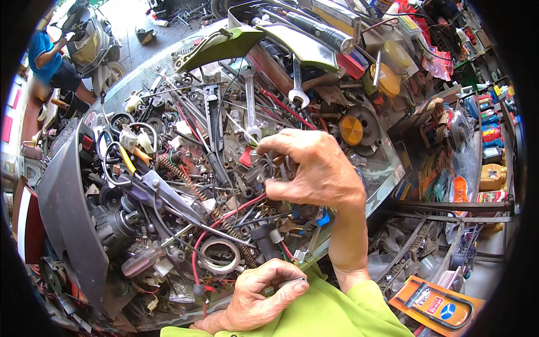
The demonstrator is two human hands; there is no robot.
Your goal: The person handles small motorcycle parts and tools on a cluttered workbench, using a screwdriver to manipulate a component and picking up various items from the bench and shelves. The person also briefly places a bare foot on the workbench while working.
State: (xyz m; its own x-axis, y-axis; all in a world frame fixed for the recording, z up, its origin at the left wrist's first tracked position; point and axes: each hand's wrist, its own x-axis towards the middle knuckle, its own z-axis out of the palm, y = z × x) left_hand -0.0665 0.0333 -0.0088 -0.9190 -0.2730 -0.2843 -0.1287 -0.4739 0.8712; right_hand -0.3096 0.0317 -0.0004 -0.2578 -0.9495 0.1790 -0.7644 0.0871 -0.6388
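Evidently, a small metal part (298, 279) pinched in the left hand (255, 297) could be dropped and lost among the parts pile (185, 185), where the right hand (314, 168) is curled, its contents hidden.

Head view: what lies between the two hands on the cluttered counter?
In the head view, between the right hand and left hand lie a red wire, a black cylindrical part and small nuts and scraps.

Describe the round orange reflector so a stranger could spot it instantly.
Start at the glass counter heaped with tools and parts, then find the right hand reaching into the heap. Just beyond its knuckles lies the orange reflector: a flat bright disc on a dark round part, unlike the grey metal around it.
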